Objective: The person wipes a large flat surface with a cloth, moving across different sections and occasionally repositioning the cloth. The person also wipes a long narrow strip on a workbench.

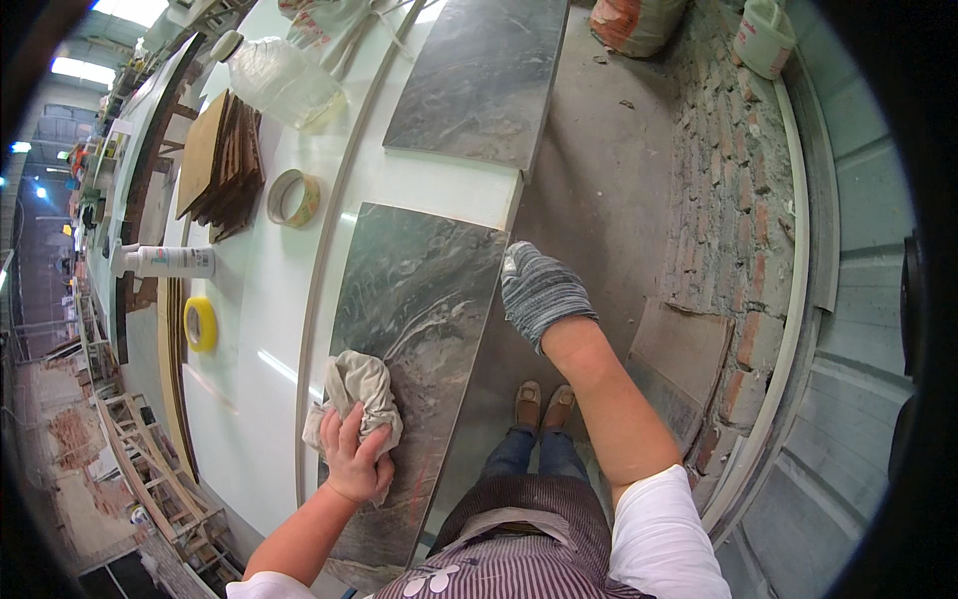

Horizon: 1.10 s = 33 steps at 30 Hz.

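Observation:
A beige cloth [361,389] lies bunched on a dark grey, white-veined stone-look slab [419,290]. My bare left hand [359,454] presses on the cloth, its fingers curled into the folds. Just beyond the slab's right edge is my right hand [544,292], in a grey knitted glove with its fingers curled in. A small whitish patch shows at its fingertips; whether that is glove or a held thing is unclear, and so is whether the hand touches the edge. Farther off lies a second slab [479,80] of the same pattern.
On the white table [249,319] to the left are a tape roll [293,198], a yellow tape roll [200,323], a white bottle [175,262], a clear jug [279,85] and stacked brown boards [220,160]. A rough brick wall [733,190] runs along the right.

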Motion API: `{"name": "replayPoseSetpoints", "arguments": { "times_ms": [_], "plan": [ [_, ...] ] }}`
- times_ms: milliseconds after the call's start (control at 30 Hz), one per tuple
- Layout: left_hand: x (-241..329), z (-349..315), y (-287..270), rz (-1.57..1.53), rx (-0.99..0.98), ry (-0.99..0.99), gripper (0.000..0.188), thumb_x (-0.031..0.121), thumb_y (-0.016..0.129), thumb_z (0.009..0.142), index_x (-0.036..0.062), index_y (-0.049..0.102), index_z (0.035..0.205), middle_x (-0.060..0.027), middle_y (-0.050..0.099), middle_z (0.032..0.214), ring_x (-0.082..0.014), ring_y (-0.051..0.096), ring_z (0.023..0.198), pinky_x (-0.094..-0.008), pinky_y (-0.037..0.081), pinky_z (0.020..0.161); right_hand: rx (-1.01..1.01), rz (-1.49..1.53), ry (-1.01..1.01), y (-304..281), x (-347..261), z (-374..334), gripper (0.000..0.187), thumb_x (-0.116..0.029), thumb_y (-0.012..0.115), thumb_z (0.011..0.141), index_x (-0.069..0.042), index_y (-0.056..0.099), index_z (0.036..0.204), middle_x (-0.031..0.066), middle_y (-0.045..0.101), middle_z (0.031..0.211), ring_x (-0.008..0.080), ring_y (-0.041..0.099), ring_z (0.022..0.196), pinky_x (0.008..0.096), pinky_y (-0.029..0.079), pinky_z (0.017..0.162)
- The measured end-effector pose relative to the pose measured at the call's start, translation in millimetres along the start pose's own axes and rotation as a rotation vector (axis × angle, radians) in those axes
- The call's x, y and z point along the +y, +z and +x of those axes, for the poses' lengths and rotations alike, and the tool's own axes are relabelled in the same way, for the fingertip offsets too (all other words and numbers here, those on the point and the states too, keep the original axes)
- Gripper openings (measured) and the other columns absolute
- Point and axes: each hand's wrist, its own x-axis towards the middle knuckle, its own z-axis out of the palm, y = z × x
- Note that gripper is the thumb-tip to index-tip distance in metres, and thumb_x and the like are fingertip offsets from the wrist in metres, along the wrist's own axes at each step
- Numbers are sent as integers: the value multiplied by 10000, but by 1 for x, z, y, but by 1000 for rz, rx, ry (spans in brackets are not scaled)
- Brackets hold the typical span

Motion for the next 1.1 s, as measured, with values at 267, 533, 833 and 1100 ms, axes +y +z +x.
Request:
{"name": "replayPoseSetpoints", "arguments": {
  "times_ms": [267,533,833,1100],
  "plan": [
    [-2,-2,0,-23,-28,8,552,136,606,622,125,553,1172,-242,445,1409,-508,412,1250,-658,291,1053,-8,27,4,9,0,-12,313,-284,417,1013,-30,599,1036,269,662,958,463,627,924,527,506,819],
    [-1,-1,-1,-37,-28,7,571,118,603,613,133,545,1181,-239,435,1421,-505,411,1254,-654,294,1049,6,16,-6,13,0,-16,295,-283,447,1006,-33,599,1042,260,667,940,457,632,909,522,511,802],
    [-1,0,-1,-27,-31,9,559,121,601,620,136,551,1177,-228,441,1417,-500,414,1246,-652,298,1051,20,20,-52,22,4,-27,279,-273,458,1002,-43,601,1071,258,669,939,449,638,897,518,513,797],
    [-2,-2,0,-6,-21,12,535,154,608,626,133,566,1159,-228,452,1402,-500,417,1239,-650,301,1051,7,78,-52,34,0,-52,273,-264,466,999,-40,607,1067,253,673,921,443,644,878,512,513,789]
  ]
}}
